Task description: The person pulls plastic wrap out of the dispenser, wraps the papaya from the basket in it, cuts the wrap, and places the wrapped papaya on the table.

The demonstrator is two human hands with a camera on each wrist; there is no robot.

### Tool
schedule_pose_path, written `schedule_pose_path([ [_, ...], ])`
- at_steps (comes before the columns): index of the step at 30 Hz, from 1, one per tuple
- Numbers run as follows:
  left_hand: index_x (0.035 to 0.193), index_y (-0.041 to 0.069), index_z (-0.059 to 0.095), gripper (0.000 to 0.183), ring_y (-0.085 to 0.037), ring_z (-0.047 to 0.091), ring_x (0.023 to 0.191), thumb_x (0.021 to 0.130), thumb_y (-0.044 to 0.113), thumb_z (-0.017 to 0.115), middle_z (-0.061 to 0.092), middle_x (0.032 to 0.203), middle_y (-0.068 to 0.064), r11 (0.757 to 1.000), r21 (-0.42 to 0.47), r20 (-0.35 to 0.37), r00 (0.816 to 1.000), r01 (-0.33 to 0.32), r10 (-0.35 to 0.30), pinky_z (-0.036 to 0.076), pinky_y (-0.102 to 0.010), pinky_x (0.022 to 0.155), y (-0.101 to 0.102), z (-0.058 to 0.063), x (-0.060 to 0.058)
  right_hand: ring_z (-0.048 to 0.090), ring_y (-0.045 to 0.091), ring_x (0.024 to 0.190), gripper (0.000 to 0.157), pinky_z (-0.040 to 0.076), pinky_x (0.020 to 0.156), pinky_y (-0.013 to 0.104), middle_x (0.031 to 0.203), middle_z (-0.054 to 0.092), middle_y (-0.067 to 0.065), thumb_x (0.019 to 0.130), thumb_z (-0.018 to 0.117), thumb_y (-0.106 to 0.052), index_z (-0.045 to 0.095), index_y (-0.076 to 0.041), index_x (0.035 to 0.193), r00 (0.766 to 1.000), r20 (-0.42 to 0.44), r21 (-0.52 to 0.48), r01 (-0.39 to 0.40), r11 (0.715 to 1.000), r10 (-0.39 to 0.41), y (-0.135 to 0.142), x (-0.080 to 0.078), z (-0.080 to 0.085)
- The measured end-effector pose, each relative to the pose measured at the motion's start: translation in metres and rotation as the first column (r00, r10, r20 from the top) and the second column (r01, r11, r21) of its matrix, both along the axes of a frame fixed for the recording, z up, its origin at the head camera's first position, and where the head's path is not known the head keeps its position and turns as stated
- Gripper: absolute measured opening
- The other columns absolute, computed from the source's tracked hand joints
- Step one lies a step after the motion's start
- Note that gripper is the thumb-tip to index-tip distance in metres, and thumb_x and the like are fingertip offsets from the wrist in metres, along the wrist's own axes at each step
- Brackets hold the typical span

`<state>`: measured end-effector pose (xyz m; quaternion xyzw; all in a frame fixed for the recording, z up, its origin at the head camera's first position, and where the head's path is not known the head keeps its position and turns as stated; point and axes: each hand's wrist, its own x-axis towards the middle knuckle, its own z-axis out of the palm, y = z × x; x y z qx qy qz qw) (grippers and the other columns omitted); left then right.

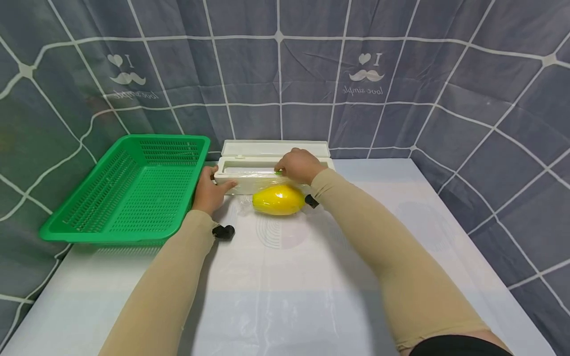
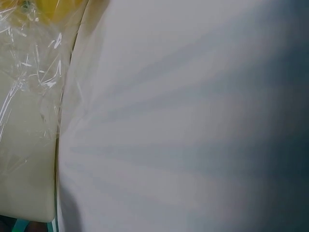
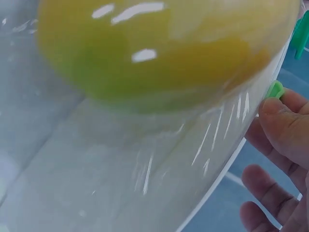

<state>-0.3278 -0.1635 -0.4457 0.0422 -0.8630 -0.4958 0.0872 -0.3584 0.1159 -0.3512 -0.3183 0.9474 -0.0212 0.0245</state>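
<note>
A long white cling film dispenser (image 1: pixel 247 186) lies across the table with its lid (image 1: pixel 276 148) raised at the back. My left hand (image 1: pixel 209 192) grips its left end, thumb on the front face. At the right part of its front edge, my right hand (image 1: pixel 302 166) pinches a small green slide cutter (image 3: pixel 275 90) between thumb and index finger; the other fingers are loosely bent. Clear cling film (image 3: pixel 149 164) runs from the box over a yellow oblong fruit (image 1: pixel 279 200), greenish on one side, lying just in front. The left wrist view has no fingers in it.
A green perforated plastic basket (image 1: pixel 171 220) stands to the left, its rim close beside my left hand and forearm. The white patterned tabletop (image 1: pixel 276 287) spreads out in front. A grey curtain with white lines (image 1: pixel 249 69) hangs behind and along both sides.
</note>
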Motion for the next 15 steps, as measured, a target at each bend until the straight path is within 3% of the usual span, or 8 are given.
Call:
schedule_pose_path([
  [15,0.159,0.000,0.033,0.082,-0.038,0.042,0.147,0.097,0.032,0.078,0.040,0.161,-0.027,1.000,0.012,0.002,1.000,0.001,-0.002,0.035,-0.051,0.124,0.002,0.003,0.002,0.064,0.029,0.105,0.027,0.050,0.102,0.044,0.123,0.079,0.004,0.101,0.070,-0.015,0.078,-0.019,0.127,0.999,-0.041,0.037,0.024,0.999,-0.022,0.060,0.004,0.000],
])
